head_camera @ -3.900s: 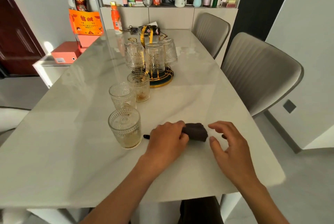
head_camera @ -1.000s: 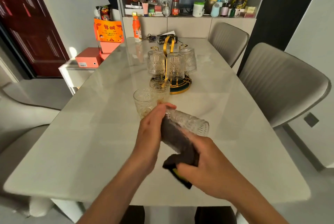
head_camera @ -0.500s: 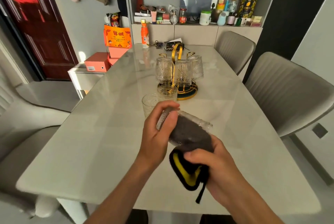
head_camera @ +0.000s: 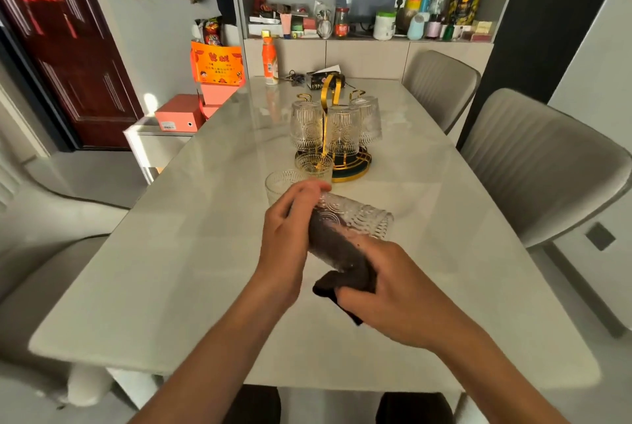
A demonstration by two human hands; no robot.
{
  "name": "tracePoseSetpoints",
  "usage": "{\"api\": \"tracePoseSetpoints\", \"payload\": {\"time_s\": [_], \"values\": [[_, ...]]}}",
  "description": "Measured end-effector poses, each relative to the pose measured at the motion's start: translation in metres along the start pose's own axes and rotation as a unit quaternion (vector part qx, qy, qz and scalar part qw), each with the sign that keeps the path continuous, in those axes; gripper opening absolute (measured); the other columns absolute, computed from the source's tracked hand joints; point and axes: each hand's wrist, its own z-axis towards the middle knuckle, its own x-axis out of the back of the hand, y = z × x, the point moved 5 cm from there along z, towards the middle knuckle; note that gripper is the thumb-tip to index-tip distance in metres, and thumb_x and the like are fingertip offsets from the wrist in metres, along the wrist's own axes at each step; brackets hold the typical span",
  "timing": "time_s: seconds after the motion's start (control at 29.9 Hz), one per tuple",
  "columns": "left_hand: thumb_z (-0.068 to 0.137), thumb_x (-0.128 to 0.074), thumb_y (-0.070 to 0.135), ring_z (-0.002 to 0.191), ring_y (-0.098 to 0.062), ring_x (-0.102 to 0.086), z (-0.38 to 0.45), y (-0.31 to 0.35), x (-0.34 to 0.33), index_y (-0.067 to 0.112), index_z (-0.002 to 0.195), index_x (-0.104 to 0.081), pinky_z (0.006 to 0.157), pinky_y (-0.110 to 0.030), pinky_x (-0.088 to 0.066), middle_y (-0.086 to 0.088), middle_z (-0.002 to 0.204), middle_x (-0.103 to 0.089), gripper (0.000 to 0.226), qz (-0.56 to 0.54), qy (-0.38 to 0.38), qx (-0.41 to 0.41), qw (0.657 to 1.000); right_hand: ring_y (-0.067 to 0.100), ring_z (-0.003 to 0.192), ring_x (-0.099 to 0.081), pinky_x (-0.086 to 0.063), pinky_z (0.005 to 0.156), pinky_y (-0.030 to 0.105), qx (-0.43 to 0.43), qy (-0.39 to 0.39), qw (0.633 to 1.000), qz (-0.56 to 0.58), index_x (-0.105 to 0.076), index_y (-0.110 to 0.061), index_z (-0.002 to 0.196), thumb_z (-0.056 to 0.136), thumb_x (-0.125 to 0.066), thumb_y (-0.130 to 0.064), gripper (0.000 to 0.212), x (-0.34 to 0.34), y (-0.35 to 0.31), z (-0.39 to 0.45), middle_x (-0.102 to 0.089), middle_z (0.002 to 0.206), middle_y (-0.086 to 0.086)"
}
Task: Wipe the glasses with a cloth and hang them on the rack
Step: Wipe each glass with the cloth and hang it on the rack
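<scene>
Above the worktop (head_camera: 191, 287), near its front edge, the left hand (head_camera: 285, 246) grips a ribbed glass (head_camera: 355, 218) lying tilted, while the right hand (head_camera: 386, 290) holds a dark cloth (head_camera: 337, 252) pushed into it. Two glasses (head_camera: 301, 172) stand beside the gold rack (head_camera: 337, 136), which carries three inverted ones.

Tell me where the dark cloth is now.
In the head view, the dark cloth is low centre, pushed inside the held glass, with its tail gripped by the right hand.

Embossed clear glass (head_camera: 355, 215), dark matt cloth (head_camera: 345, 278), glossy marble-look table (head_camera: 178, 269)
</scene>
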Motion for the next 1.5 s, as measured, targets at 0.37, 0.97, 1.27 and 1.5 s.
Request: {"api": "tracePoseSetpoints", "payload": {"time_s": [0.37, 0.97, 1.27, 1.5], "values": [[0.093, -0.056, 0.038, 0.095, -0.025, -0.062, -0.011, -0.016, 0.0, 0.02, 0.103, -0.074, 0.086, -0.04, -0.05, -0.011, 0.099, -0.066, 0.027, -0.116, -0.023, 0.032, 0.992, 0.005, 0.122, -0.054, -0.017, 0.122, 0.058, 0.085, 0.029, 0.969, -0.231, -0.069, -0.027, 0.12, 0.085, -0.071, -0.017, 0.037, 0.0, -0.006, -0.001, -0.069, 0.121, -0.012], [0.089, -0.06, 0.036, 0.081, -0.004, -0.063, -0.004, 0.002, 0.002, 0.03, 0.08, -0.07, 0.074, -0.021, -0.049, 0.012, 0.083, -0.069, 0.015, 0.058, -0.092, -0.068, 0.992, -0.002, 0.074, -0.064, -0.051, 0.068, 0.011, -0.048, 0.063, 0.983, 0.168, -0.075, -0.032, 0.105, 0.077, -0.072, -0.012, 0.035, -0.003, 0.004, -0.01, -0.072, 0.081, -0.009], [0.091, -0.053, 0.047, 0.101, -0.015, -0.062, -0.013, 0.007, 0.005, 0.03, 0.11, -0.071, 0.086, -0.029, -0.051, 0.003, 0.108, -0.067, 0.032, -0.023, -0.1, -0.155, 0.983, 0.008, 0.087, -0.076, -0.055, 0.072, 0.014, -0.033, 0.122, 0.939, 0.32, -0.079, -0.036, 0.105, 0.077, -0.077, -0.018, 0.033, -0.004, 0.0, -0.011, -0.081, 0.093, -0.003], [0.08, -0.056, 0.068, 0.096, -0.005, -0.073, 0.011, 0.007, 0.007, 0.031, 0.096, -0.077, 0.094, -0.033, -0.055, 0.008, 0.101, -0.079, 0.045, 0.112, -0.116, 0.091, 0.983, 0.02, 0.094, -0.069, -0.053, 0.084, 0.024, 0.025, 0.151, 0.987, 0.054, -0.073, -0.042, 0.113, 0.082, -0.08, -0.012, 0.044, 0.002, -0.005, 0.002, -0.076, 0.101, -0.003]]}}
